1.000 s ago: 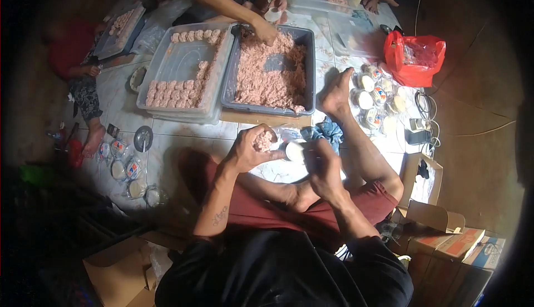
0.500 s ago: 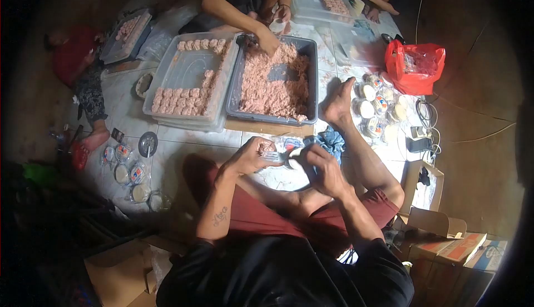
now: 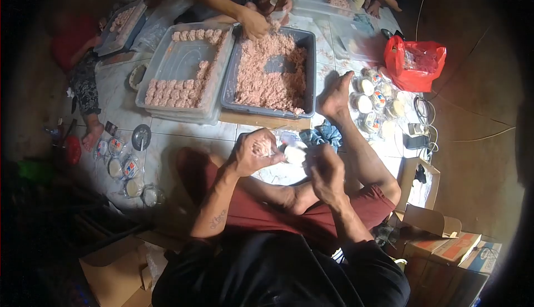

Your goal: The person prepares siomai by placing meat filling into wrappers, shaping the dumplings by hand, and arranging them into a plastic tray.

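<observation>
My left hand (image 3: 255,154) is raised above my lap, its fingers curled round a lump of pink minced meat (image 3: 261,148). Whether a wrapper lies under the meat I cannot tell. My right hand (image 3: 328,174) is closed and blurred, a little to the right and lower; the fork seen in it earlier is hidden now. Between the hands, a white round stack (image 3: 295,155), like dumpling wrappers, shows over the floor. A crumpled blue cloth (image 3: 324,135) lies just beyond my right hand.
Ahead stand a grey tub (image 3: 267,108) of minced meat and a clear plastic box (image 3: 183,107) with rows of dumplings. A co-worker's hand (image 3: 255,24) reaches to the tub. Wrapper packs (image 3: 379,100), a red plastic bag (image 3: 414,65) and cables (image 3: 425,109) are at right.
My right hand has drawn away from the left, down and to the right, and the fork no longer shows at the meat. The co-worker's hand has lifted towards the tub's far edge.
</observation>
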`<state>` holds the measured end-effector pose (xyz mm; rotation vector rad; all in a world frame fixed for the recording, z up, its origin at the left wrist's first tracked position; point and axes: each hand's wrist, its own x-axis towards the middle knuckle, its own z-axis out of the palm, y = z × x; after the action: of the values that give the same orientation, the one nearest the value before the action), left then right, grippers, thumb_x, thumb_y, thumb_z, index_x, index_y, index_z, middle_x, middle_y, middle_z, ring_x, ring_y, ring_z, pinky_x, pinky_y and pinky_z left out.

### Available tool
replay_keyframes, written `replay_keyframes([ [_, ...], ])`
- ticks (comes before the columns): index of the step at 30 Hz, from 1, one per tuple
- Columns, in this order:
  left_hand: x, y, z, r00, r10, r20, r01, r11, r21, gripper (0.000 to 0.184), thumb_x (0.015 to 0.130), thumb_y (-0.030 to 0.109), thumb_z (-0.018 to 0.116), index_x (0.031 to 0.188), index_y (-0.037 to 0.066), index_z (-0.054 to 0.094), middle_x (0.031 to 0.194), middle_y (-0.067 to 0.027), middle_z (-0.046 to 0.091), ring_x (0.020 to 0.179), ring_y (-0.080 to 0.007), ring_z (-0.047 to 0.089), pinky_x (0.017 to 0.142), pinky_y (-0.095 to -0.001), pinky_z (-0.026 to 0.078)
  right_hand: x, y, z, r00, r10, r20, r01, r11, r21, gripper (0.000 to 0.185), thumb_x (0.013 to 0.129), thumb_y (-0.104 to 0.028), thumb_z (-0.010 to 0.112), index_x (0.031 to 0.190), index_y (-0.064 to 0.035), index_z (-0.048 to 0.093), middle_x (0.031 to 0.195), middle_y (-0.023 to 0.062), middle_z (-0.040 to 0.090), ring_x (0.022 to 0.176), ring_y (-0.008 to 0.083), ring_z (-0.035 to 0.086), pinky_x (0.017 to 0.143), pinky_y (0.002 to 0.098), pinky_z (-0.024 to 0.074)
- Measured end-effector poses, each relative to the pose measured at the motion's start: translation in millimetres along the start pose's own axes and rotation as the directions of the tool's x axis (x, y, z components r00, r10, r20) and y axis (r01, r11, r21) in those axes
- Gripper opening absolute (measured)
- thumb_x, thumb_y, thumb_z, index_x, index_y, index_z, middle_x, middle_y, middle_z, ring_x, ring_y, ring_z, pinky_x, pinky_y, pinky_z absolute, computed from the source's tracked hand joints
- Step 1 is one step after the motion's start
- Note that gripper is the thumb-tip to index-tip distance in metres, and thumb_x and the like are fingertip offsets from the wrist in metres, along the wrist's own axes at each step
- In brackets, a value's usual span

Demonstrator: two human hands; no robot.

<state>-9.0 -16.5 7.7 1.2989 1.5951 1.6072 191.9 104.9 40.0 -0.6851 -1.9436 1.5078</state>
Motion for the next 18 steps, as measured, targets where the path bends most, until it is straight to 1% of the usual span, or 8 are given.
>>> replay_keyframes([
  [2, -5.2, -11.8, 9.9, 0.996, 0.007, -0.092, 0.043, 0.845, 0.534, 0.043, 0.069, 0.014, 0.091, 0.101, 0.001, 0.066, 0.095, -0.0125, 0.072, 0.086, -0.0157, 0.067, 0.076, -0.0317, 0.052, 0.7, -7.8, 4.6, 0.980, -0.123, 0.155, 0.167, 0.935, -0.314, 0.006, 0.089, 0.005, 0.063, 0.094, 0.0040, 0.060, 0.088, 0.0200, 0.061, 0.078, 0.0344, 0.061, 0.070, 0.0367, 0.0484],
  [3, 5.0, -2.8, 10.9, 0.966, -0.247, -0.075, 0.253, 0.845, 0.471, 0.042, 0.071, 0.016, 0.091, 0.101, 0.001, 0.066, 0.098, -0.0116, 0.072, 0.088, -0.0154, 0.067, 0.079, -0.0291, 0.052, 2.9, -14.4, 3.4, 0.983, -0.086, 0.161, 0.138, 0.930, -0.341, 0.007, 0.090, 0.005, 0.062, 0.095, 0.0042, 0.058, 0.089, 0.0209, 0.061, 0.077, 0.0361, 0.060, 0.070, 0.0377, 0.0478],
  [6, 6.3, 16.2, -0.4, 0.995, -0.072, -0.075, 0.085, 0.980, 0.183, 0.045, 0.070, 0.024, 0.090, 0.102, 0.002, 0.068, 0.096, -0.0144, 0.073, 0.086, -0.0317, 0.071, 0.074, -0.0394, 0.055, -1.4, -20.6, -1.9, 0.990, 0.138, -0.005, -0.138, 0.990, -0.002, 0.006, 0.089, 0.005, 0.062, 0.095, 0.0043, 0.059, 0.088, 0.0208, 0.061, 0.076, 0.0324, 0.060, 0.069, 0.0367, 0.0476],
  [7, 4.3, 9.1, -1.7, 0.997, 0.008, -0.075, -0.001, 0.995, 0.100, 0.044, 0.071, 0.024, 0.090, 0.102, 0.003, 0.068, 0.091, -0.0172, 0.072, 0.079, -0.0375, 0.069, 0.070, -0.0414, 0.054, -1.2, -25.5, 0.4, 0.993, 0.114, -0.041, -0.111, 0.991, 0.075, 0.003, 0.095, 0.005, 0.057, 0.095, 0.0025, 0.059, 0.084, 0.0044, 0.057, 0.076, 0.0108, 0.053, 0.068, 0.0262, 0.0456],
  [8, 3.7, 2.1, 0.4, 0.997, 0.011, -0.077, -0.003, 0.995, 0.101, 0.044, 0.071, 0.024, 0.090, 0.102, 0.003, 0.068, 0.091, -0.0172, 0.072, 0.079, -0.0375, 0.069, 0.070, -0.0414, 0.054, 0.5, -22.1, 1.9, 0.993, 0.111, -0.039, -0.108, 0.991, 0.074, 0.003, 0.095, 0.005, 0.057, 0.095, 0.0025, 0.059, 0.084, 0.0044, 0.057, 0.076, 0.0108, 0.053, 0.068, 0.0262, 0.0456],
  [10, 3.3, -2.1, 9.8, 0.994, -0.018, -0.103, 0.055, 0.929, 0.367, 0.032, 0.074, 0.020, 0.088, 0.088, 0.004, 0.064, 0.076, -0.0128, 0.070, 0.070, -0.0204, 0.068, 0.067, -0.0334, 0.052, 2.7, -17.5, 5.9, 0.970, -0.043, 0.240, 0.097, 0.971, -0.220, 0.004, 0.095, 0.004, 0.059, 0.098, 0.0025, 0.059, 0.086, 0.0047, 0.059, 0.078, 0.0116, 0.055, 0.069, 0.0264, 0.0466],
  [14, 3.4, -7.5, 8.1, 0.974, -0.151, -0.168, 0.198, 0.929, 0.313, 0.030, 0.075, 0.019, 0.086, 0.086, 0.004, 0.062, 0.076, -0.0136, 0.068, 0.070, -0.0218, 0.066, 0.068, -0.0339, 0.051, 0.4, -25.8, -2.7, 0.984, 0.146, 0.103, -0.135, 0.986, -0.101, 0.005, 0.094, 0.001, 0.062, 0.098, 0.0026, 0.060, 0.082, 0.0060, 0.059, 0.078, 0.0103, 0.055, 0.067, 0.0274, 0.0458],
  [18, 0.3, 15.5, -9.0, 0.995, -0.025, -0.093, 0.031, 0.998, 0.055, 0.047, 0.070, 0.023, 0.093, 0.103, 0.004, 0.065, 0.089, -0.0047, 0.068, 0.082, -0.0124, 0.063, 0.075, -0.0289, 0.051, 4.6, -26.7, -8.5, 1.000, 0.012, -0.025, -0.013, 0.999, -0.032, 0.004, 0.093, 0.002, 0.062, 0.095, 0.0022, 0.059, 0.079, 0.0047, 0.058, 0.072, 0.0092, 0.052, 0.063, 0.0262, 0.0454],
])
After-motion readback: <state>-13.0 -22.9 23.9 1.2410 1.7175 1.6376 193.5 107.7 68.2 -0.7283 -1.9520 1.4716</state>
